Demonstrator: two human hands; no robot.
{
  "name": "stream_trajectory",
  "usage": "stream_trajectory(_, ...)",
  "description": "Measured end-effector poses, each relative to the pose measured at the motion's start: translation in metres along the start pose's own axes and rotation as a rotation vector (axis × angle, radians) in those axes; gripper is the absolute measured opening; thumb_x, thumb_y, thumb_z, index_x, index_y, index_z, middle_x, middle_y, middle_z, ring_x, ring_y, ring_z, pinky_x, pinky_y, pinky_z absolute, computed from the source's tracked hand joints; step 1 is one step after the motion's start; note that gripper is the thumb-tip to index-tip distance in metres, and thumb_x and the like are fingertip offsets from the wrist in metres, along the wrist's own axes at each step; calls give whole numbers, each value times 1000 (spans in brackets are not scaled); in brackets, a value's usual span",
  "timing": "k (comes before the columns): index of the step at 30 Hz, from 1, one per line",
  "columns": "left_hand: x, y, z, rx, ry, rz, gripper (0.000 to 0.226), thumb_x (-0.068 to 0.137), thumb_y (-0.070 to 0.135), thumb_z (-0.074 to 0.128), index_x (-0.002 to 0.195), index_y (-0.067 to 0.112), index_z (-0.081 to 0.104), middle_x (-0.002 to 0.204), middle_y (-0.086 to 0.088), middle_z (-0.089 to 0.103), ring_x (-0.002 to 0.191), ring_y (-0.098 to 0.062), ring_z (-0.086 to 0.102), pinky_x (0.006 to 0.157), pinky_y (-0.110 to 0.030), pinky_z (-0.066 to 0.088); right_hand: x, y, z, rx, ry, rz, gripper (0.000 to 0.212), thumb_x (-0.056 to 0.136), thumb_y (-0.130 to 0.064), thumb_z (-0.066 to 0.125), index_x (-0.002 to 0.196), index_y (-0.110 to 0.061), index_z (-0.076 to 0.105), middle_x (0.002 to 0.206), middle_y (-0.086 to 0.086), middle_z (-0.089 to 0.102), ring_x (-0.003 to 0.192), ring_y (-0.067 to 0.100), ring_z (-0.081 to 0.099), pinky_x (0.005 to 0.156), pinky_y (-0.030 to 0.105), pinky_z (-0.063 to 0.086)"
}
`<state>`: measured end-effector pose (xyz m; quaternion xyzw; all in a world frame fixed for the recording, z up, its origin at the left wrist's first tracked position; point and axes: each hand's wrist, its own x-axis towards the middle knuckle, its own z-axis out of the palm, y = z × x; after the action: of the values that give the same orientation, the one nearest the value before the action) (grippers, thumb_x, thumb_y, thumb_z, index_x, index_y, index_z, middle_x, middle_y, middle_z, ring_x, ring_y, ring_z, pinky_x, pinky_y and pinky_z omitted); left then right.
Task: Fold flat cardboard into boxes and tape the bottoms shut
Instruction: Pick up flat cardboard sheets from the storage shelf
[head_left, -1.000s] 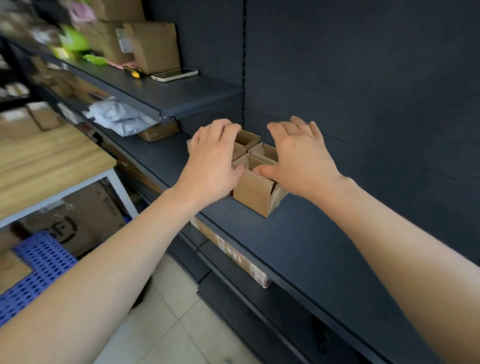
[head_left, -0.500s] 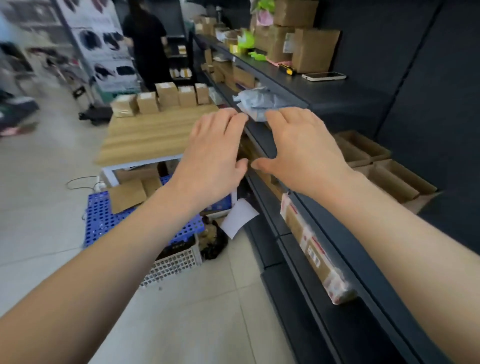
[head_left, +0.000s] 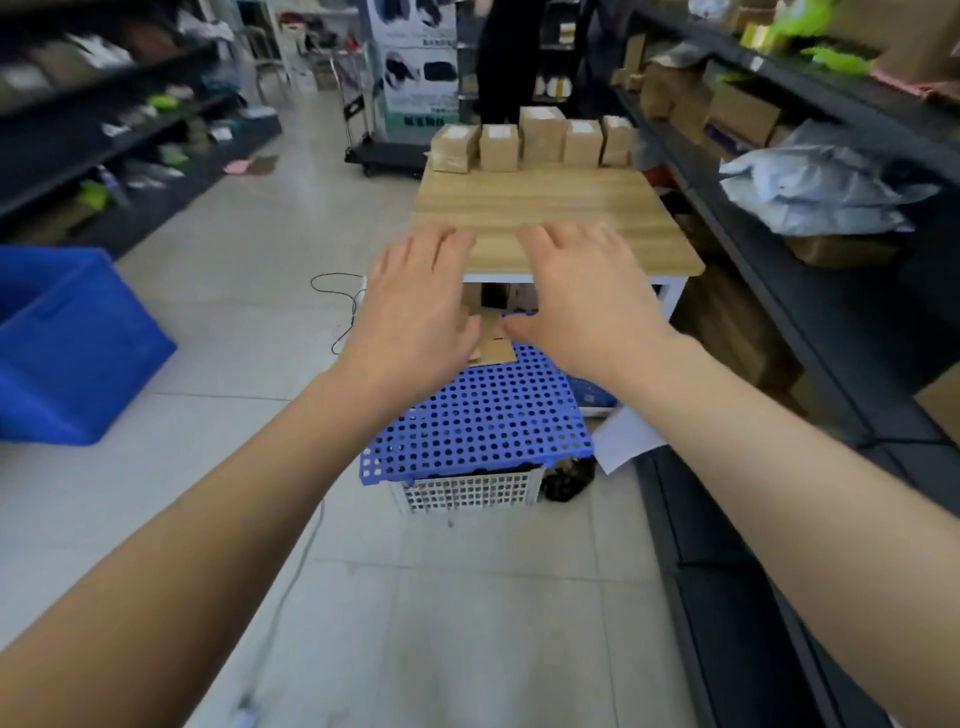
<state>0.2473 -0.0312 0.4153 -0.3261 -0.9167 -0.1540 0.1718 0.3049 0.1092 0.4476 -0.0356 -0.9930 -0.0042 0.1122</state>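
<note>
My left hand (head_left: 415, 306) and my right hand (head_left: 582, 296) are stretched out side by side in the air, fingers relaxed and spread, holding nothing. They hover in front of a wooden table (head_left: 556, 213). Flat cardboard (head_left: 496, 345) lies below them on a blue perforated plastic panel (head_left: 478, 421), partly hidden by my thumbs. Several small taped cardboard boxes (head_left: 540, 137) stand in a row along the table's far edge.
The blue panel rests on a white mesh basket (head_left: 467, 491). A blue bin (head_left: 67, 343) stands on the floor at left. Dark shelving (head_left: 810, 291) with boxes and grey mailer bags (head_left: 821, 192) runs along the right. A person in black (head_left: 506, 57) stands beyond the table.
My view has swung left, away from the shelf where open boxes stand, toward the table. Both hands let go of the box on the shelf and stay raised and empty.
</note>
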Motion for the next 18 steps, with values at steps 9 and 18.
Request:
stream_trajectory(9,64,-85,70,-19,-69,-93,60,83,19,62,138,8,40,138,-10,40,126,-31,38,107,-38,26,115,2,72,4,-128,-25,73,85,-49,61,141,-9,36,144,11,42,135,29,33,113,37,21)
stream_trajectory(18,161,-146,184,-10,-164,-259,56,86,19,59,138,8,39,136,-10,41,123,-29,40,107,-36,26,251,53,181,-4,-254,-51,72,86,-56,58,138,-8,40,139,13,48,130,30,40,110,40,27)
